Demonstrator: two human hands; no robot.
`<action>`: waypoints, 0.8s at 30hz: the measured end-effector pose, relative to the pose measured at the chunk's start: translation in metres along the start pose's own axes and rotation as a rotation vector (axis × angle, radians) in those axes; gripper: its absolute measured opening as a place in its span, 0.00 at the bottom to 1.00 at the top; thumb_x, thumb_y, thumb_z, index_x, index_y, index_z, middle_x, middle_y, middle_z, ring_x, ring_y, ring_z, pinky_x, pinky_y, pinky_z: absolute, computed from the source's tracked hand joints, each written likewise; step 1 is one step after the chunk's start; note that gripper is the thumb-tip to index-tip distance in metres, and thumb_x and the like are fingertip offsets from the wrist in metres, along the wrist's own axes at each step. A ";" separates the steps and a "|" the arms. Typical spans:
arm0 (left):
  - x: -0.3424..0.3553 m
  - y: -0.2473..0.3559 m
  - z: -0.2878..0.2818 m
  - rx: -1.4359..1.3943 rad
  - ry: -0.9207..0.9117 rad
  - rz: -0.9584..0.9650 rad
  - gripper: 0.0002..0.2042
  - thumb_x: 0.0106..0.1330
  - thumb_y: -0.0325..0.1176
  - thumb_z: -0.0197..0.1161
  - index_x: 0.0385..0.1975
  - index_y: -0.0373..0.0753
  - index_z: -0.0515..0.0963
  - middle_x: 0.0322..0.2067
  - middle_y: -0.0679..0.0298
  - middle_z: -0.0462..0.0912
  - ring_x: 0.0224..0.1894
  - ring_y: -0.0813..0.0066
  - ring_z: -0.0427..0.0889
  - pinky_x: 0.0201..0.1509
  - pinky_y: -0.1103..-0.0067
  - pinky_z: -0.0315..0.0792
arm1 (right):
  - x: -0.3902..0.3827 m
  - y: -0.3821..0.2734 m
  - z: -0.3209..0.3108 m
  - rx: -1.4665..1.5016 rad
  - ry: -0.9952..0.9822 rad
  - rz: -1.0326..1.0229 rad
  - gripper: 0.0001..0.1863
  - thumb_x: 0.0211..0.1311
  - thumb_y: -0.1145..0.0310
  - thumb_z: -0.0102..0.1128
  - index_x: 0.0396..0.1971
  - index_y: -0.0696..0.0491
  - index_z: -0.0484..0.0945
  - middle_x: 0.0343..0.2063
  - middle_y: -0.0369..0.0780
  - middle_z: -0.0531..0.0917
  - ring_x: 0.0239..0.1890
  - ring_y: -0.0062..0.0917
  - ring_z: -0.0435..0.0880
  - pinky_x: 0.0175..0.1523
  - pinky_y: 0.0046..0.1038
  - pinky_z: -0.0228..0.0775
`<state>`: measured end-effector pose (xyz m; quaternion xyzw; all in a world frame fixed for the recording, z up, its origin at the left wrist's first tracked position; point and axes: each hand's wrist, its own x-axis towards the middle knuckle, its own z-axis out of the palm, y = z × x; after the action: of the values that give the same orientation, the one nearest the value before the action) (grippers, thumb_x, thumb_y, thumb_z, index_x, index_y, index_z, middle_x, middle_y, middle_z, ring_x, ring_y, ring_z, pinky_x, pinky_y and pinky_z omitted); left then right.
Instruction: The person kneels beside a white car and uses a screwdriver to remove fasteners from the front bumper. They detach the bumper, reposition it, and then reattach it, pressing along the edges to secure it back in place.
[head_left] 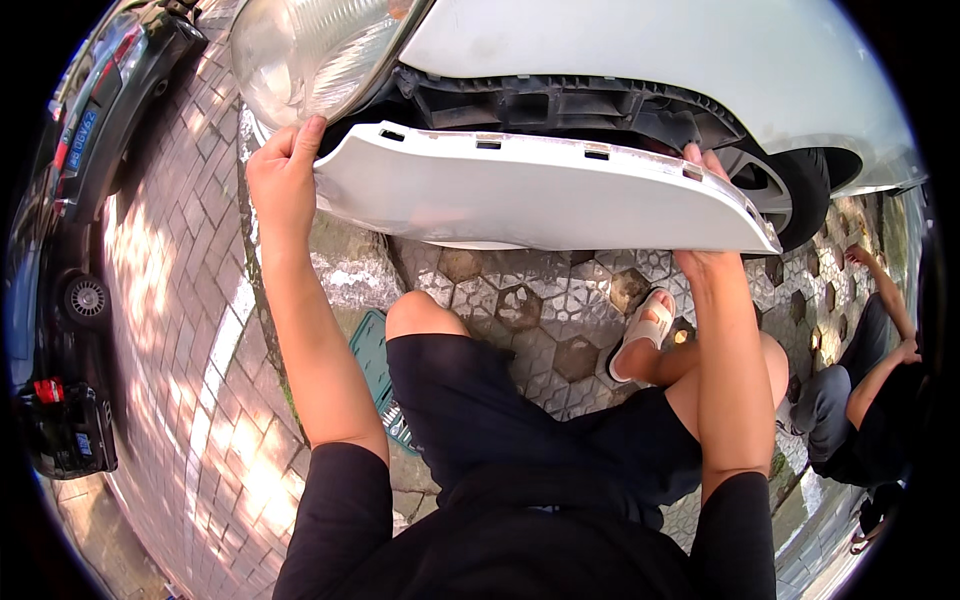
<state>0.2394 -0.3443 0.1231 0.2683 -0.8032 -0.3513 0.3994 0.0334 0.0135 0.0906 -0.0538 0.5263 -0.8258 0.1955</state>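
From where I stand, the left hand (283, 185) grasps one end of a curved white panel (540, 195), close beside the headlight (305, 65). The right hand (710, 262) holds the other end, its fingers (708, 160) showing over the slotted upper edge, near the wheel (805, 195). The panel spans between both hands' fingers, a black bracket (545, 105) just beyond it.

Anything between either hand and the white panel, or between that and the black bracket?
Neither hand is blocked: the left hand holds the white panel by its left end, the right hand by its right. Near the black bracket, the right hand's fingertips show over the panel's upper edge; nothing else visible intervenes.
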 end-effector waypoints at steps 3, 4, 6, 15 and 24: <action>0.000 -0.003 0.001 -0.037 -0.002 0.009 0.26 0.66 0.43 0.69 0.13 0.37 0.64 0.15 0.76 0.59 0.22 0.84 0.55 0.25 0.80 0.52 | -0.009 -0.001 0.005 0.071 -0.032 -0.035 0.14 0.70 0.62 0.61 0.26 0.46 0.66 0.28 0.29 0.74 0.34 0.14 0.74 0.42 0.20 0.69; 0.001 -0.006 0.000 -0.048 -0.006 0.012 0.26 0.66 0.43 0.69 0.13 0.37 0.64 0.15 0.76 0.59 0.22 0.84 0.55 0.25 0.80 0.52 | -0.009 0.001 0.000 0.089 -0.072 -0.053 0.14 0.70 0.63 0.60 0.27 0.46 0.66 0.29 0.29 0.74 0.35 0.14 0.74 0.43 0.20 0.69; 0.004 -0.010 0.000 -0.070 -0.011 0.012 0.27 0.66 0.43 0.69 0.12 0.38 0.63 0.15 0.77 0.58 0.22 0.85 0.54 0.24 0.80 0.50 | -0.009 0.003 -0.002 0.088 -0.061 -0.069 0.13 0.70 0.64 0.60 0.27 0.46 0.67 0.31 0.29 0.75 0.37 0.14 0.74 0.44 0.21 0.69; 0.000 -0.008 -0.001 -0.053 0.006 0.012 0.27 0.66 0.45 0.69 0.12 0.38 0.63 0.14 0.77 0.58 0.21 0.85 0.54 0.24 0.80 0.50 | -0.019 -0.001 0.000 0.251 -0.111 0.050 0.05 0.70 0.67 0.57 0.41 0.49 0.72 0.39 0.33 0.79 0.45 0.19 0.78 0.54 0.24 0.72; -0.002 -0.004 0.001 -0.052 0.013 -0.036 0.21 0.66 0.48 0.69 0.30 0.30 0.85 0.20 0.75 0.76 0.26 0.86 0.68 0.31 0.85 0.63 | -0.016 0.021 -0.058 0.373 -0.203 0.266 0.15 0.64 0.72 0.58 0.50 0.59 0.76 0.45 0.44 0.82 0.47 0.30 0.81 0.55 0.32 0.76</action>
<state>0.2398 -0.3450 0.1187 0.2746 -0.7862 -0.3775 0.4050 0.0365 0.0614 0.0483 -0.0299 0.3447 -0.8661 0.3608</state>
